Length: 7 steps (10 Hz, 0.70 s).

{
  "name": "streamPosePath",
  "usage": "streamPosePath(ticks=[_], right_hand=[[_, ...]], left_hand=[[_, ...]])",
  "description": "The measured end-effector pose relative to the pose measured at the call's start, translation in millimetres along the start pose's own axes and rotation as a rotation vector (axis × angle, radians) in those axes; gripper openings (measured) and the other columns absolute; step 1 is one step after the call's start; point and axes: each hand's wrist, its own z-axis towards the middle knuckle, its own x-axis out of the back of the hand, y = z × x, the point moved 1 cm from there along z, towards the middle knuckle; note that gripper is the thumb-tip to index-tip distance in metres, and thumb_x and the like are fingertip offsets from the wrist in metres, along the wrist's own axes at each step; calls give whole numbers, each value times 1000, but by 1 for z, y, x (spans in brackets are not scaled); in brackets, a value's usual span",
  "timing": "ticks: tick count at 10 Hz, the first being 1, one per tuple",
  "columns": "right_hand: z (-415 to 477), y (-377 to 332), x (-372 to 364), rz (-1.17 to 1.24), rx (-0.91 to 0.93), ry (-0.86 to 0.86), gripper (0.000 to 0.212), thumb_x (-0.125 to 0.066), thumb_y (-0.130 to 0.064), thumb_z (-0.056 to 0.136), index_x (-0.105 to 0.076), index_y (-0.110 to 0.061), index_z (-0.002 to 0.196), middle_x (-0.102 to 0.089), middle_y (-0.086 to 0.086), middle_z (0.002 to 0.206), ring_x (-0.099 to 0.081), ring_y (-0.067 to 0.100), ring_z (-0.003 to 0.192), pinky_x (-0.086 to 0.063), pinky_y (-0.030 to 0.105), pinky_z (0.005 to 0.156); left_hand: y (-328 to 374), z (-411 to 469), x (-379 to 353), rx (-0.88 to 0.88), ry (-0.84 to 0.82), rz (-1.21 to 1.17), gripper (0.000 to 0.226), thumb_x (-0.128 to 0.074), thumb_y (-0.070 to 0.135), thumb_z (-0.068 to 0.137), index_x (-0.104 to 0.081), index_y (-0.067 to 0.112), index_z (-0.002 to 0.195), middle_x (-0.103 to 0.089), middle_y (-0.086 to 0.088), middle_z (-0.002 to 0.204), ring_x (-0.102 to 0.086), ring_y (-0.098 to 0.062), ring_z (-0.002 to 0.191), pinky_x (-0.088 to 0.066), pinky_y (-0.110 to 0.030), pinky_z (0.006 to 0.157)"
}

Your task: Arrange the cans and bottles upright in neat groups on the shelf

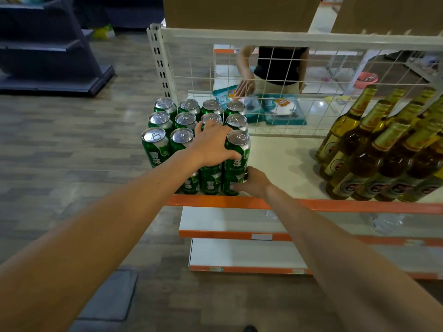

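Observation:
Several green beer cans (155, 144) with silver tops stand upright in tight rows at the left end of the white shelf (282, 164). My left hand (211, 144) lies palm-down over the top of a front-row can, which it hides, with its thumb against the front right can (237, 149). My right hand (254, 182) is wrapped round the base of that front right can, at the shelf's orange front edge. Several amber bottles (374, 159) with gold foil necks stand grouped upright at the right end of the shelf.
A white wire mesh (287, 68) backs the shelf; behind it a person (280, 65) handles coloured packets. Cardboard boxes (239, 10) sit on the top rail. Two lower shelves (227, 221) jut out below. Dark shelving (48, 51) stands at far left.

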Motion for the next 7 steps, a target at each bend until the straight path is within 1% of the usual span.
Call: streamPosePath(ticks=[1,2,3,4,5,6,7], right_hand=[[-2,5,-17,106,28,131,60,-82,-29,75,-51,-12,124,-61,1,112,-56,19,101,-46,30,80],[-2,9,-17,127,40,141,58,-82,-29,75,-55,-13,124,-62,0,110,-56,17,97,-45,28,78],[1,12,-13,96,63,113,59,-83,-31,75,-57,-14,124,-64,1,113,-58,17,98,-44,27,77],[0,13,-13,125,57,110,59,-83,-31,75,-56,-15,125,-64,-1,113,-60,20,104,-44,26,77],[-1,13,-16,149,51,122,61,-82,-27,77,-52,-12,128,-62,3,119,-58,21,108,-43,28,81],[-10,5,-20,136,17,138,64,-79,-23,80,-46,-8,131,-60,9,124,-56,26,113,-44,30,82],[-19,-1,-18,141,-10,138,78,-79,-27,80,-36,-7,142,-57,12,129,-56,28,117,-47,32,82]], left_hand=[[-1,1,0,-10,-5,3,65,-72,56,78,-55,23,132,-55,-1,129,-30,-25,136,-12,-51,117],[-2,2,-1,-7,-8,-2,67,-72,55,78,-53,23,134,-54,-1,131,-30,-26,135,-16,-50,116],[-2,3,-2,-3,-17,21,66,-71,54,80,-52,22,134,-53,-3,132,-29,-27,137,-18,-51,115],[-1,3,-3,9,-34,44,68,-70,55,81,-50,21,136,-52,-4,134,-28,-28,138,-21,-51,113],[2,0,-2,0,-5,27,77,-72,52,81,-42,20,144,-48,-6,142,-28,-29,139,-22,-51,113],[4,-11,2,-16,50,-60,93,-76,50,78,-28,25,153,-37,-9,152,-23,-29,144,-21,-50,116],[4,-19,12,-33,132,-106,89,-75,51,79,-32,25,152,-36,-7,152,-24,-27,144,-23,-47,117]])
